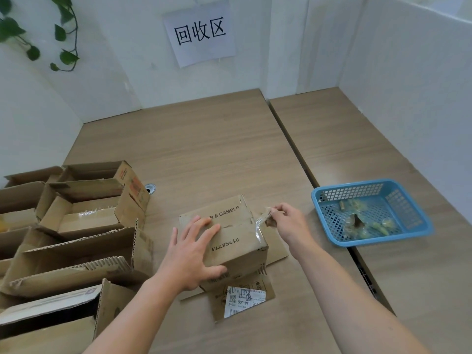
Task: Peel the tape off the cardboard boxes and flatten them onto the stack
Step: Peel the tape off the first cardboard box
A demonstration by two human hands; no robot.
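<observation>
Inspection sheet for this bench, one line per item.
Surface: wood-grain table, seam at right.
Job's things: box stands on flattened cardboard; tape partly lifted at its right edge.
Clutter: open boxes crowd the left; blue basket at right holds scraps.
Grips: left hand presses flat on the box; right hand pinches the tape.
Cables: nothing seen.
Surroundings: white partitions, paper sign, vine.

The wooden table (204,149) bears open cardboard boxes (84,215), a flattened box (277,249) and a blue basket (383,238)
</observation>
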